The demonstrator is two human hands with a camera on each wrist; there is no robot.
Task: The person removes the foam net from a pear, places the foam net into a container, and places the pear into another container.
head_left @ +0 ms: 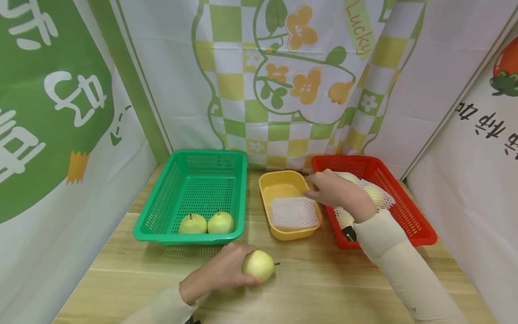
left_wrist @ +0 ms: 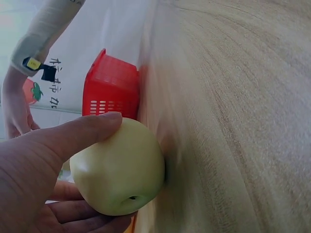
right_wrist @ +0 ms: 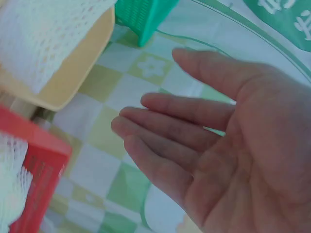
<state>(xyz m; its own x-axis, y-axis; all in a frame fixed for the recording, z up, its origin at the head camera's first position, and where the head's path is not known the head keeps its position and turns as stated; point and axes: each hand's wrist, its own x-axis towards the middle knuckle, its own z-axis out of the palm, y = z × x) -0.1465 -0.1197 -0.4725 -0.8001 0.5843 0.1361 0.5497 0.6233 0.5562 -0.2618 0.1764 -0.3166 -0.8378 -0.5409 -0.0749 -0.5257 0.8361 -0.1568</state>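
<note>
Low at the table's front, my left hand [head_left: 228, 267] grips a yellow-green pear [head_left: 259, 265], its stem pointing right in the head view. In the left wrist view the thumb lies over the pear [left_wrist: 121, 167] and the fingers pass beneath it. My right hand [head_left: 333, 189] hovers between the yellow tray [head_left: 265, 193] and the red basket [head_left: 404, 202]. The right wrist view shows that hand [right_wrist: 209, 131] with fingers extended, thumb apart, nothing held. White foam net sleeves [head_left: 293, 212] lie in the yellow tray. Net-wrapped pears [head_left: 374, 194] sit in the red basket, partly hidden by the right arm.
A green basket [head_left: 139, 225] stands at the left, with two bare pears [head_left: 193, 223] along its near side. All three containers stand on a wooden table [head_left: 323, 288]. Printed cloth walls [head_left: 170, 67] enclose the back and both sides.
</note>
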